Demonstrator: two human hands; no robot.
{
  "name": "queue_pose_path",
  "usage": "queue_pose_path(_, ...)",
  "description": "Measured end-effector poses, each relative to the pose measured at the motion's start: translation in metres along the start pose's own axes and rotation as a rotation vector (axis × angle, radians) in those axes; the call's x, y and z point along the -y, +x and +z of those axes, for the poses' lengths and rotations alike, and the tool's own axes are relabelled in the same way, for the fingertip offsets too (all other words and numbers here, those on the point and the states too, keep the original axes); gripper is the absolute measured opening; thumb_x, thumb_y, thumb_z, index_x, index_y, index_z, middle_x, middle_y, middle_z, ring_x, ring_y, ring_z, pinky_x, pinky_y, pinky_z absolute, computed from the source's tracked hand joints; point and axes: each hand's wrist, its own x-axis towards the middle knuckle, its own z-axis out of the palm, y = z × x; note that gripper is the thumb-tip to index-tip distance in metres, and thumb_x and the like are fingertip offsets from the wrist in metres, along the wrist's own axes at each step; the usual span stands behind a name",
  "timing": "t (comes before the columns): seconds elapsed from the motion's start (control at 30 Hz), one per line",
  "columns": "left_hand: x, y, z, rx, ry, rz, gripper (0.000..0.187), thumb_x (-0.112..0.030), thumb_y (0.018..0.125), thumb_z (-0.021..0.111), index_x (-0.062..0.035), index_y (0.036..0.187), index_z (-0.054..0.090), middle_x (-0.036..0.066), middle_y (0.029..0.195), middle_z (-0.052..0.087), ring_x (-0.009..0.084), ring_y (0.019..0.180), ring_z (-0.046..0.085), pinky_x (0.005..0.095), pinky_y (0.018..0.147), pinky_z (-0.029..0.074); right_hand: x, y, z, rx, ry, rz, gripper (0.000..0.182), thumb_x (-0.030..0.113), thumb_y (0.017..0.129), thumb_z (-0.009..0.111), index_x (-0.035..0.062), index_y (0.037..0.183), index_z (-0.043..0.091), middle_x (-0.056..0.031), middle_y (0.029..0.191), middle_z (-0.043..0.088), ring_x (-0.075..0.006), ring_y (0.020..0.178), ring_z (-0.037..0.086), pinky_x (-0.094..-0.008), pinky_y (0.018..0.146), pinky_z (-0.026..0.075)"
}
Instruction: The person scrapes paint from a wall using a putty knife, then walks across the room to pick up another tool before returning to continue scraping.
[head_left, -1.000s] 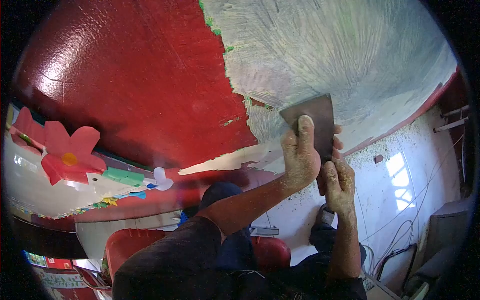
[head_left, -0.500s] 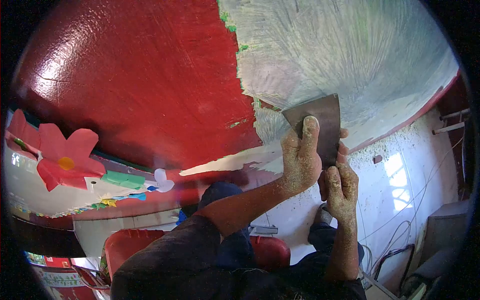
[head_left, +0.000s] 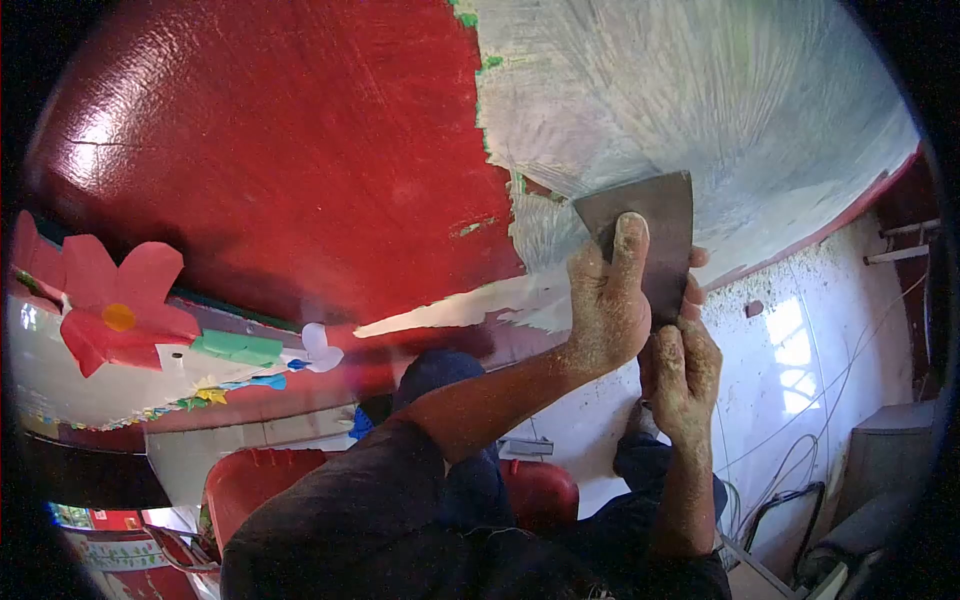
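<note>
A broad, dark putty knife (head_left: 660, 215) is held with its blade upward against the wall. My left hand (head_left: 608, 310) grips the blade, thumb flat on its face and fingertips showing past its far edge. Below it, my right hand (head_left: 688, 375) is closed around the handle, most of which is hidden by the fingers. Pale dust coats both hands. The blade's top edge lies at the scraped, whitish wall area (head_left: 640, 90), just right of the red paint (head_left: 330, 170). Green traces line the ragged border between them.
Paper flowers (head_left: 125, 310) decorate a white panel at left. A red chair (head_left: 540, 495) is beneath me. Scrapings litter the white tiled floor (head_left: 745, 400), where cables (head_left: 790, 480) lie near a grey box (head_left: 888, 450). A ladder-like frame (head_left: 905, 240) stands at far right.
Both hands and the putty knife have shifted slightly up and right in view. My grip looks the same. The camera view has moved a little, with the paper flowers now further left.
</note>
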Motion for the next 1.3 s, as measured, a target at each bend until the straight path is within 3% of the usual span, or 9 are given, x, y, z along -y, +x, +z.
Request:
queue_pose_path(0.17,-0.005,-0.001,0.010,-0.044,-0.047,-0.034,0.043,-0.039,0.098,0.037,0.0013,0.099,0.053,0.013,0.080,0.064,0.0156,0.061,0.061,0.0282,0.052,0.052,0.000,-0.001,-0.004,0.001,0.032,0.016,0.052,0.018,0.095,0.043,-0.0042,0.139,0.029,0.0037,0.055,0.044,-0.0050,0.048,0.041,-0.0215,0.045,0.036)
queue_pose_path(0.27,0.006,0.005,0.002,-0.022,0.060,0.055,0.043,-0.040,0.098,0.037,0.0007,0.099,0.053,0.013,0.081,0.064,0.0157,0.062,0.061,0.0275,0.053,0.052,-0.013,-0.001,-0.003,-0.001,0.023,0.026,0.050,0.017,0.094,0.043,-0.0042,0.138,0.030,0.0035,0.056,0.045,-0.0052,0.049,0.041,-0.0216,0.045,0.036)
queue_pose_path(0.43,-0.005,-0.001,0.002,-0.028,0.004,-0.001,0.047,-0.043,0.097,0.038,0.0011,0.100,0.054,0.013,0.079,0.064,0.0159,0.061,0.061,0.0272,0.052,0.052,0.001,-0.005,0.006,-0.032,-0.103,-0.157,0.051,0.014,0.093,0.043,-0.0020,0.139,0.030,-0.0007,0.057,0.048,-0.0080,0.049,0.044,-0.0253,0.047,0.039)
queue_pose_path(0.7,-0.005,-0.004,0.007,-0.037,-0.052,-0.038,0.045,-0.043,0.096,0.039,-0.0002,0.097,0.053,0.012,0.075,0.062,0.0155,0.052,0.057,0.0267,0.044,0.048,0.005,-0.007,0.004,-0.033,-0.131,-0.063,0.051,0.018,0.093,0.041,-0.0030,0.139,0.030,-0.0009,0.058,0.049,-0.0082,0.050,0.046,-0.0254,0.048,0.040)
queue_pose_path(0.87,-0.008,-0.003,0.007,-0.026,0.039,0.020,0.047,-0.045,0.096,0.038,-0.0007,0.095,0.053,0.012,0.074,0.062,0.0154,0.051,0.057,0.0269,0.043,0.047,-0.003,-0.008,0.010,-0.050,0.025,-0.039,0.053,0.021,0.094,0.042,-0.0040,0.139,0.029,-0.0003,0.058,0.049,-0.0073,0.051,0.045,-0.0247,0.048,0.039)
queue_pose_path(0.97,-0.017,-0.004,0.006,-0.021,-0.028,-0.024,0.046,-0.045,0.095,0.040,-0.0009,0.095,0.053,0.012,0.073,0.061,0.0154,0.050,0.057,0.0271,0.042,0.047,0.012,-0.004,0.012,-0.048,-0.180,-0.141,0.051,0.019,0.095,0.042,-0.0026,0.139,0.029,0.0000,0.059,0.049,-0.0074,0.052,0.045,-0.0242,0.049,0.040)
queue_pose_path(1.0,-0.009,-0.001,0.009,-0.121,0.022,0.030,0.048,-0.048,0.094,0.040,-0.0009,0.095,0.052,0.013,0.073,0.061,0.0157,0.049,0.057,0.0275,0.041,0.047,0.006,-0.004,0.011,-0.044,-0.139,-0.118,0.051,0.018,0.094,0.042,-0.0017,0.139,0.029,-0.0008,0.059,0.049,-0.0077,0.053,0.046,-0.0246,0.050,0.040)
queue_pose_path(1.17,-0.024,-0.005,0.010,-0.028,0.025,0.045,0.051,-0.050,0.093,0.042,-0.0001,0.097,0.050,0.014,0.075,0.061,0.0165,0.050,0.057,0.0268,0.041,0.047,0.005,-0.005,0.014,-0.061,-0.065,-0.127,0.050,0.015,0.094,0.042,-0.0006,0.139,0.030,-0.0018,0.060,0.050,-0.0080,0.053,0.047,-0.0259,0.050,0.041)
queue_pose_path(1.3,-0.018,-0.004,0.006,-0.091,-0.037,-0.093,0.050,-0.050,0.093,0.042,-0.0014,0.098,0.050,0.013,0.075,0.061,0.0159,0.049,0.056,0.0257,0.041,0.047,0.014,-0.007,0.015,-0.060,-0.095,-0.079,0.049,0.016,0.094,0.043,-0.0021,0.138,0.032,0.0001,0.062,0.051,-0.0068,0.054,0.045,-0.0250,0.050,0.040)
